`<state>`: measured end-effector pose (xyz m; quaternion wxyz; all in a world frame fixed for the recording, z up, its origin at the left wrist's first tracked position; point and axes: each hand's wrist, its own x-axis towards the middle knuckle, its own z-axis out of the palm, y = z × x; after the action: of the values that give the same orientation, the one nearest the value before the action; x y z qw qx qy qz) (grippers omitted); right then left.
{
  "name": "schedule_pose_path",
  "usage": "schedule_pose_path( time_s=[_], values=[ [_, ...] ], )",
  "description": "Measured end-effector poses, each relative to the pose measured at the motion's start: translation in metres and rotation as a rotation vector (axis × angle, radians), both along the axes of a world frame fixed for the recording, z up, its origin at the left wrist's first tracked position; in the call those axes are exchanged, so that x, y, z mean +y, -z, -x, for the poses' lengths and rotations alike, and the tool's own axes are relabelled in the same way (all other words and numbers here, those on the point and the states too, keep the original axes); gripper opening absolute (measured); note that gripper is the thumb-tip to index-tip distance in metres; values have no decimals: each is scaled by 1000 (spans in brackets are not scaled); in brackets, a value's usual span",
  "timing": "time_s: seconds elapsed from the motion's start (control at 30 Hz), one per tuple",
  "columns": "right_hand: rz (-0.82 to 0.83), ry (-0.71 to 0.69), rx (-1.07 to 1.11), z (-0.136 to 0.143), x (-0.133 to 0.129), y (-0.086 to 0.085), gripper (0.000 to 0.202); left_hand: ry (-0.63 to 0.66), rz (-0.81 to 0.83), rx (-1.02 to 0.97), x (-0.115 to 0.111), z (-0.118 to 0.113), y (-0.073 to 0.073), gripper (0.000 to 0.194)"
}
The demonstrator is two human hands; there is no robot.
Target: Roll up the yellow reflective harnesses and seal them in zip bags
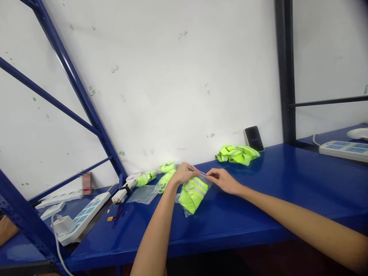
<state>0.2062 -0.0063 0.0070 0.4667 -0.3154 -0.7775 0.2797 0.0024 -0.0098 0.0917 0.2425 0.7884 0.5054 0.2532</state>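
Note:
A clear plastic bag with a folded yellow-green reflective vest inside lies tilted on the blue table. My left hand is closed on the left end of the bag's top edge. At the right end of that edge, my right hand pinches the plastic between thumb and fingers. Just left of my left hand are more bagged vests, partly behind my wrist. A flat, see-through bag lies beside them. Near the wall rests a loose, crumpled vest.
A phone leans against the wall behind the loose vest. To the left are a white device with a strap, a yellow connector on wires and a power strip. Blue frame posts stand at the left, a dark post at the right.

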Motion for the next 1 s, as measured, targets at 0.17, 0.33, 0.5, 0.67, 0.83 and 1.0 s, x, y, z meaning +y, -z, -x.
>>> schedule_pose_path(
  time_s=[0.17,0.33,0.5,0.67,0.83,1.0],
  values=[
    [-43,34,-51,2,-1,1,27,-8,-8,-7,-4,-1,2,29],
    [-118,16,-70,1,-8,-1,26,-5,-4,-72,-9,-6,1,26],
    [-86,-16,-98,1,-13,-3,28,85,36,-130,-8,-14,11,23],
    [-170,28,-141,4,-11,-2,29,140,55,-180,-5,-15,23,25],
    [-195,86,-219,4,-7,1,28,214,60,-206,-3,-3,27,33],
    [-171,68,-319,5,-8,1,26,242,63,-235,3,1,38,35]
  ],
)
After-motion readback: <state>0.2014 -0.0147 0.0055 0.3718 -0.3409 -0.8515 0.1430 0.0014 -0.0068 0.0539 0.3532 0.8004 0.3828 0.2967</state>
